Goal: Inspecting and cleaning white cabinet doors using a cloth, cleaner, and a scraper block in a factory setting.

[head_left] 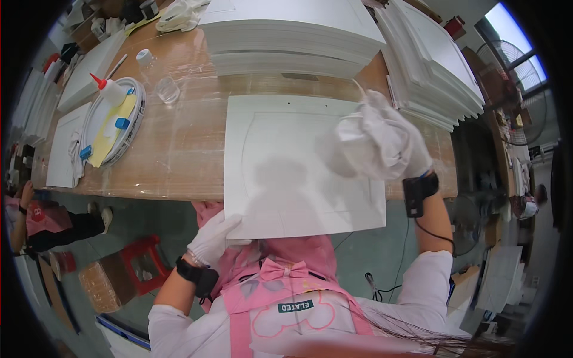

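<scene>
A white panel (262, 143) with a shallow grooved outline and two small dark dots near its far edge lies on the table, its near edge jutting past the table's front. My gloved left hand (216, 237) grips the near left corner, thumb on top and fingers under it. Over the panel's right side, my gloved right hand (412, 149) is closed on a bunched white cloth (373, 134), partly blurred. The cloth hides some of the panel's right part, and shadows fall across its middle.
Stacked white panels (286, 53) stand at the back, with another stack (436, 65) at right. Left on the table are a clear bottle (149, 62), a cup (168, 90) and a round lid (139, 113) holding a red-tipped squeeze bottle (111, 92). A red stool (146, 262) and another person (48, 221) are beyond the table.
</scene>
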Demonstrator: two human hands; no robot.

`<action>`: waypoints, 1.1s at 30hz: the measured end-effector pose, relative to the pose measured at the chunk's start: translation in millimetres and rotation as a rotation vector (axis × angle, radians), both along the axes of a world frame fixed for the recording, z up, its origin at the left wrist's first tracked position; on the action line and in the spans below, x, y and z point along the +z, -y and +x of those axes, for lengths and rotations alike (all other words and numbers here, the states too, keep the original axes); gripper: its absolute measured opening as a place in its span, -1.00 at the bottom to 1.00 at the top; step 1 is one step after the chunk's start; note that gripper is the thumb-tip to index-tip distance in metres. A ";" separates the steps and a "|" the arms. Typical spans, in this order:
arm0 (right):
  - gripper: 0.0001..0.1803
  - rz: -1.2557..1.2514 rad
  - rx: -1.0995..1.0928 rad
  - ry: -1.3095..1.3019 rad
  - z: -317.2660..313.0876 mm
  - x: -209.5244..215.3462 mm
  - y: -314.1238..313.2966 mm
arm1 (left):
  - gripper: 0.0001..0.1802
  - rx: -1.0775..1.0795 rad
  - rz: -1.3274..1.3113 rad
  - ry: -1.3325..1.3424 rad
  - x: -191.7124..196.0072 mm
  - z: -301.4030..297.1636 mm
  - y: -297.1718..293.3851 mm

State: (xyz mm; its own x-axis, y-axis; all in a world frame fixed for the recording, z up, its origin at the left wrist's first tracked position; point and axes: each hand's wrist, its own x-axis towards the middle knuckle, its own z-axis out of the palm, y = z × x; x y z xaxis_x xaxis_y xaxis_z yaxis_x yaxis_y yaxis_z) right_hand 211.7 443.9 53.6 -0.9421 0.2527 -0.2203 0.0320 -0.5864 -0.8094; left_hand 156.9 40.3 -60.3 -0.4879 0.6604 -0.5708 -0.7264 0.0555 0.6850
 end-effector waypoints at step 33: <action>-0.47 1.625 0.632 -0.585 -81.0 -96.7 221.2 | -0.60 0.111 0.155 0.077 -38.5 -17.2 20.8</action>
